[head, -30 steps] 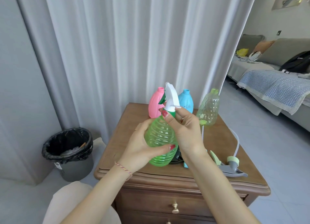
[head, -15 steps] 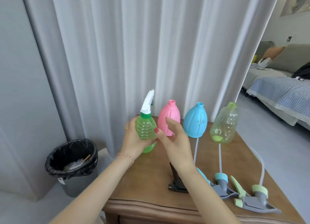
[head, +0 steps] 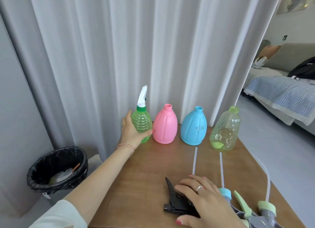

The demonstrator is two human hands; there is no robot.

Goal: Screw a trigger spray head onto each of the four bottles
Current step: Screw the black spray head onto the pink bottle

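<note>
A green ribbed bottle (head: 142, 121) with a white trigger spray head (head: 142, 96) screwed on stands at the back left of the wooden table (head: 144, 173). My left hand (head: 131, 130) is wrapped around its left side. To its right stand a pink bottle (head: 165, 125), a blue bottle (head: 194, 127) and a clear yellow-green bottle (head: 225, 129), all with bare necks. My right hand (head: 199, 200) lies over a black spray head (head: 175, 200) near the front edge, fingers curled on it. A blue-capped spray head (head: 225, 192) and a green-capped spray head (head: 265, 209) lie to its right.
A black-lined waste bin (head: 58, 169) stands on the floor left of the table. White curtains (head: 119, 48) hang right behind the bottles. A sofa with a blue checked cover (head: 281, 93) is at the far right. Thin dip tubes (head: 194, 161) stretch from the spray heads toward the bottles.
My left hand carried the green bottle with its head from mid-air to the back left of the table. My right hand let go of it and dropped onto the black spray head.
</note>
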